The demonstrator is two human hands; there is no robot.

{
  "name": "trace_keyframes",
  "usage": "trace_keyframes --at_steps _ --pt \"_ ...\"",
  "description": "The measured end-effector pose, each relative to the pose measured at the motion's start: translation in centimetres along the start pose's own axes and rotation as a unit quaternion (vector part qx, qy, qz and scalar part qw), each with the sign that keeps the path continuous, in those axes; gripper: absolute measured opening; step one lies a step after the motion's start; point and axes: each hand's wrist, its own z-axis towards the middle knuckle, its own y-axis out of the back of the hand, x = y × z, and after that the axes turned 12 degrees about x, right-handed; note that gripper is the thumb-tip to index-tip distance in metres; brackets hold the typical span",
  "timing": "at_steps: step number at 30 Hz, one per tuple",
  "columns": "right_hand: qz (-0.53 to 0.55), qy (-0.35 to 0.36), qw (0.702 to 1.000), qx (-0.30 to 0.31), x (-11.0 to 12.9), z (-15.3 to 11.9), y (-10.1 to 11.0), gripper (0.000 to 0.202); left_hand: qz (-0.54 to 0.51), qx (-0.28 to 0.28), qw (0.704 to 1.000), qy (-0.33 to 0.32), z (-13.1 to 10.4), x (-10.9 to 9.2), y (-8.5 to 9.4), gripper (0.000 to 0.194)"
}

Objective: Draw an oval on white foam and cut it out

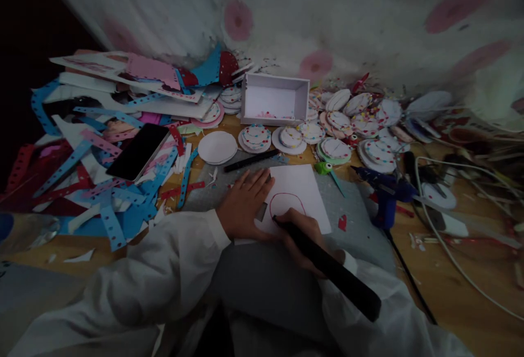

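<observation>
A white sheet of paper (315,193) lies on a grey mat in the middle, with a reddish circle outline drawn on it. My left hand (245,207) rests flat on the sheet's left side, fingers spread. In my right hand (305,239) is a thick black pen (335,269), its tip touching the paper at the lower left of the circle. A second black pen (250,161) lies just beyond my left fingertips, beside a round white disc (217,147).
An open white box (275,99) stands at the back, among stacked decorated discs. Coloured paper scraps and a phone (139,152) are piled on the left. On the right are a blue glue gun (385,193), a green-topped tool (323,167) and a white cable (434,226).
</observation>
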Motion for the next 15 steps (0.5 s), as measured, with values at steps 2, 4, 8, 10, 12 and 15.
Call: trace_keyframes --at_steps 2,4,8,10,12,15 --pt "-0.007 0.007 1.000 0.010 0.0 0.0 0.2 0.015 -0.001 0.000 1.000 -0.001 0.0 0.0 0.0 0.120" --pt "-0.017 0.019 1.000 0.017 0.1 0.0 0.4 0.014 0.000 -0.003 1.000 -0.004 0.0 0.1 0.0 0.120" --pt "-0.013 0.033 0.999 0.026 0.4 0.3 0.9 0.016 0.004 0.000 1.000 -0.005 0.0 0.2 0.0 0.123" --pt "-0.002 0.020 0.998 0.053 0.6 0.4 1.3 0.018 0.009 0.016 1.000 -0.017 0.0 0.1 0.2 0.123" --pt "0.009 0.009 0.997 0.076 0.7 0.3 1.5 0.019 0.015 0.033 0.999 -0.030 0.0 -0.1 0.4 0.122" --pt "0.014 0.011 0.998 0.062 0.7 0.0 1.5 0.019 0.020 0.041 0.998 -0.033 0.2 -0.2 0.4 0.124"
